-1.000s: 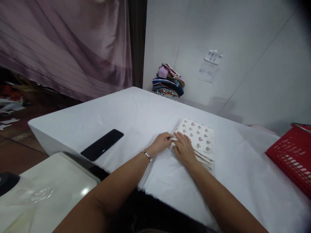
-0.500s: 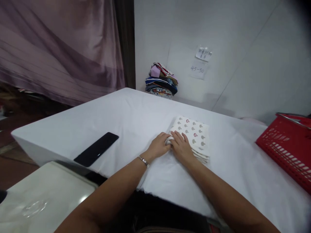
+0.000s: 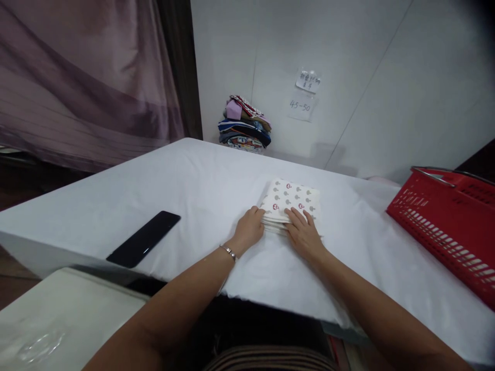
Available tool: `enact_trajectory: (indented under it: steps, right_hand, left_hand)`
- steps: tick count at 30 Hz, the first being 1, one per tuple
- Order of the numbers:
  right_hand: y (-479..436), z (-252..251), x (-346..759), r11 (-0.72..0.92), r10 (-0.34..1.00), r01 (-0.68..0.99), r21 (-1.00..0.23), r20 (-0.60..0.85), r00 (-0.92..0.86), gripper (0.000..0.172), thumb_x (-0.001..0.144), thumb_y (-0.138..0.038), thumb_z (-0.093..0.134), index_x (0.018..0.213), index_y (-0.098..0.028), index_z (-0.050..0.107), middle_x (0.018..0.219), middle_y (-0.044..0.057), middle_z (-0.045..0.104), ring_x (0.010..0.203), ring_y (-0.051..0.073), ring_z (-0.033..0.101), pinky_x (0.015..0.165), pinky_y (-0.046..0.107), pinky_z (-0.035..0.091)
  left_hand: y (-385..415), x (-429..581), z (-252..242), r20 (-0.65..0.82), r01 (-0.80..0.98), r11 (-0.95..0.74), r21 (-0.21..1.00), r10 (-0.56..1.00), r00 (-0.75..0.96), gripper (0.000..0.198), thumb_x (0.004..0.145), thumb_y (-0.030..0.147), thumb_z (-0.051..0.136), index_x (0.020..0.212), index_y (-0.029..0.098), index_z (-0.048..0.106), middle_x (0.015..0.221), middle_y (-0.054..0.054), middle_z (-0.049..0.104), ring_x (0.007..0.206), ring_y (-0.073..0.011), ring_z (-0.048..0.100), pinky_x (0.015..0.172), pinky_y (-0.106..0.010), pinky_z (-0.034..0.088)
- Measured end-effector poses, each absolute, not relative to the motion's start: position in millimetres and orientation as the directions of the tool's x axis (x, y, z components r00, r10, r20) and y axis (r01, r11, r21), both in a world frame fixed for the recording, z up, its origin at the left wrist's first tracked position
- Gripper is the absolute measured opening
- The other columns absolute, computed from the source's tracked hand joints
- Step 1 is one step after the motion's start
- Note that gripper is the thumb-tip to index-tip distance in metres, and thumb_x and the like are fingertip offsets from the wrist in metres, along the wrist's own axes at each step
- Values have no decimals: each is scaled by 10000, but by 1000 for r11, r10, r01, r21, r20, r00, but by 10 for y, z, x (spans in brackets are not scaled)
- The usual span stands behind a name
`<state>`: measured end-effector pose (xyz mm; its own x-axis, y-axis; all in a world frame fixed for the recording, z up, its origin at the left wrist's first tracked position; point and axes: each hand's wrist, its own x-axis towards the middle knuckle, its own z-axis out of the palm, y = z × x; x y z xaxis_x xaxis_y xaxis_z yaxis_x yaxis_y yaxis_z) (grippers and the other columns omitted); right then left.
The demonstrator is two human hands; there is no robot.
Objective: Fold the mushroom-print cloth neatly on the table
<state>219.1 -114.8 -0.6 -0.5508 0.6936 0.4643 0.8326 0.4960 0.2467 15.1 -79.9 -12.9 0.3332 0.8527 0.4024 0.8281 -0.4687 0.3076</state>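
A white folded cloth point(image 3: 292, 197) printed with grey and red mushroom shapes lies on the white-covered table in front of me, its stacked layers showing along the near edge. My left hand point(image 3: 249, 228) is closed on the cloth's near left corner, fingertips on top; the thumb is hard to see. On the near edge, to the right of that, rests my right hand point(image 3: 303, 234), its fingers spread over the top layer. A metal bracelet point(image 3: 228, 252) circles my left wrist.
A black phone-like slab point(image 3: 145, 238) lies on the white tablecloth point(image 3: 185, 180) at left. The red plastic basket point(image 3: 448, 221) stands at right. Against the wall is a pile of folded fabrics point(image 3: 245, 126), below left of paper notes point(image 3: 301, 105). A pale glossy surface point(image 3: 77, 309) is at lower left.
The cloth's near left corner, bunched up between both hands before, now lies flatter. My hands have moved apart, the right one shifting right along the near edge. The view has turned slightly right.
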Motion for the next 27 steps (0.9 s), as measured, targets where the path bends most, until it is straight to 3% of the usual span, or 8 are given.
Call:
enact_trajectory:
  steps: [3,6,10,15,21,27]
  right_hand:
    - [-1191,-16,2285,528,688,816,234,446,-573,206,883,-172,425,979,-171,607,1385,106,416,1293,260,327,1034,471,253]
    - [-1219,-33,2334,536,693,815,220,437,-574,234,874,-158,425,1036,-170,593,1392,113,403,1284,275,334,1000,466,301]
    - [-1228,-47,2336,535,700,825,182,452,-554,247,860,-126,421,1031,-162,597,1377,119,420,1275,279,342,990,461,317]
    - [-1235,-31,2338,573,675,810,123,491,-551,239,856,-135,422,1022,-161,592,1366,122,432,1259,260,362,985,452,334]
    - [-1225,-34,2325,540,702,839,68,514,-493,203,884,-230,429,994,-178,592,1344,117,457,1252,254,367,993,463,322]
    - [-1193,-65,2361,490,726,864,113,495,-477,201,875,-185,427,985,-171,595,1349,112,456,1266,247,357,1027,462,269]
  left_hand:
    - [-830,159,-109,430,854,-464,236,838,336,348,733,83,473,1055,212,494,1019,-58,543,876,-195,530,672,-299,453]
    - [-837,175,-91,524,841,-517,158,766,372,445,742,76,471,1172,191,454,1161,-88,523,1012,-223,499,791,-346,438]
    - [-789,214,-60,583,752,-659,-27,601,547,458,800,37,407,1227,198,446,1242,-97,505,1130,-226,452,914,-388,369]
    - [-700,273,6,549,610,-763,-214,422,722,366,868,66,371,1197,192,470,1184,-81,547,1117,-192,468,1017,-413,275]
    - [-626,319,-37,564,616,-769,-171,437,701,262,864,80,388,1061,182,526,847,-29,605,869,-163,554,1018,-419,276]
    - [-596,312,-69,561,624,-776,-91,478,676,278,827,83,413,1071,184,500,791,-18,612,798,-172,563,1006,-436,289]
